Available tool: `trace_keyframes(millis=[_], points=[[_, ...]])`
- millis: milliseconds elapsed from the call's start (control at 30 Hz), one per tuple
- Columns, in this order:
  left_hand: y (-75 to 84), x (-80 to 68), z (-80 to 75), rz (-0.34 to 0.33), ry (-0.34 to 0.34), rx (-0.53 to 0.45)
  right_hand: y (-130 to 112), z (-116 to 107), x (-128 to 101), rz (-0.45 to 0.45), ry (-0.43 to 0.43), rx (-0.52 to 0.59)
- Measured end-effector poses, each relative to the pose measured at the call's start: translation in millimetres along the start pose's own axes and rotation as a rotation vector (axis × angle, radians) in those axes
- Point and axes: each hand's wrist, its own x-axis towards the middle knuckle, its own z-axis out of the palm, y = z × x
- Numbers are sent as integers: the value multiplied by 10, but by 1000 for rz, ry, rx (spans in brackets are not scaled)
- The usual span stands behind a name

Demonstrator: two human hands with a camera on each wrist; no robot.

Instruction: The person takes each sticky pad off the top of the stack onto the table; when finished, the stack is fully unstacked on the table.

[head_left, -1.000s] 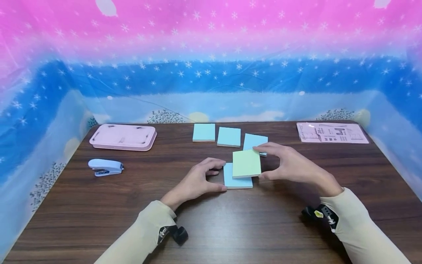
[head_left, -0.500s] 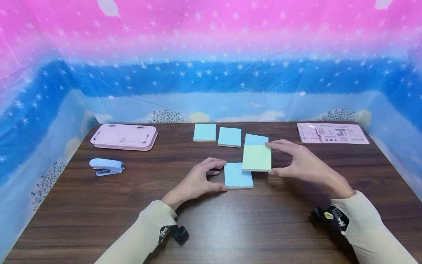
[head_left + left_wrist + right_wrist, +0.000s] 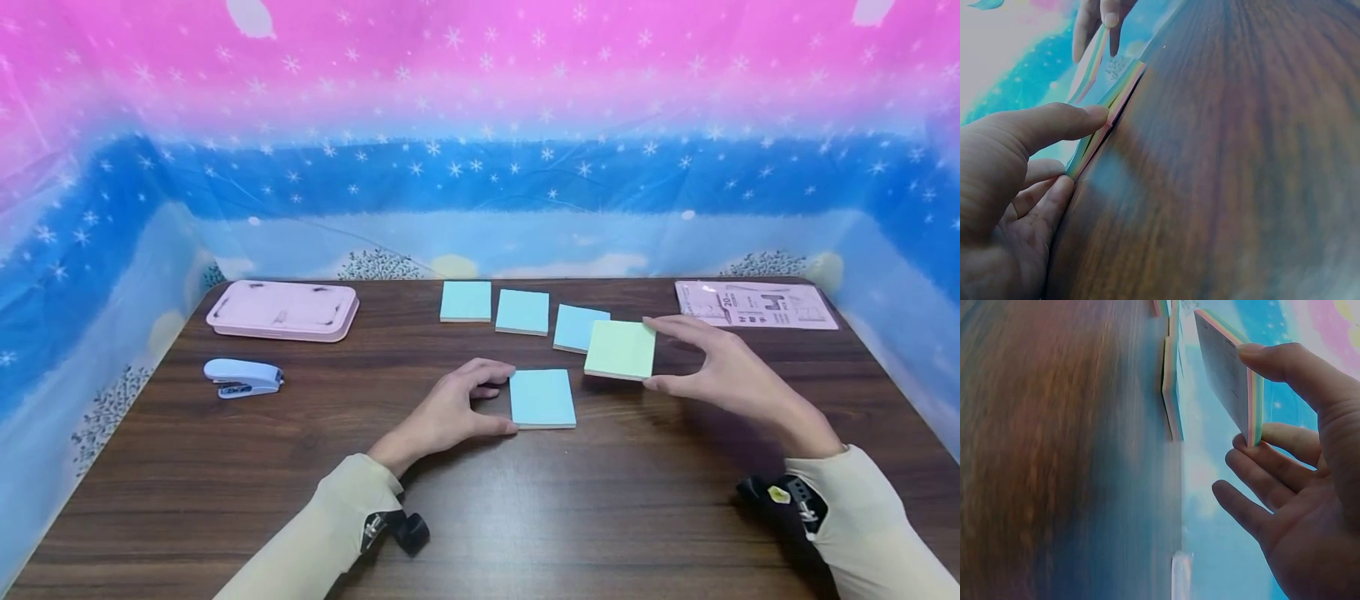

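Note:
My right hand [image 3: 723,362] pinches a green-topped sticky note pad [image 3: 620,350] by its right edge, thumb at the near corner and fingers at the far one. In the right wrist view this pad [image 3: 1225,375] is off the table, its pale underside and multicoloured edge showing. With thumb and fingers, my left hand [image 3: 450,408] grips the left edge of a light blue sticky note pad [image 3: 543,400] lying on the table. The left wrist view shows the thumb against that pad's layered side [image 3: 1124,94]. Behind the green pad, another blue pad [image 3: 577,325] is partly covered.
Two more blue pads [image 3: 466,301] [image 3: 522,312] lie toward the back of the brown table [image 3: 480,533]. At left are a pink case [image 3: 281,310] and a light blue stapler [image 3: 243,378]. A flat pink printed packet [image 3: 756,304] lies at back right, before a patterned cloth backdrop.
My right hand has carried the green-topped pad to the right, off the blue pad and past the front of the one behind. My left hand has stayed at the blue pad.

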Motion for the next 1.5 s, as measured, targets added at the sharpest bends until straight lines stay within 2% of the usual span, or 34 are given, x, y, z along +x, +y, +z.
trace_keyframes(millis=[267, 867, 1300, 1500], points=[[-17, 7, 12, -5, 2, 8, 141, -71, -37, 54, 30, 18], [-41, -27, -8, -1, 3, 4, 334, -93, -29, 89, 2, -17], [-38, -20, 19, -33, -11, 28, 434, -31, -61, 62, -47, 0], [-39, -12, 16, 2, 17, 21, 456, -34, -60, 37, -56, 5]])
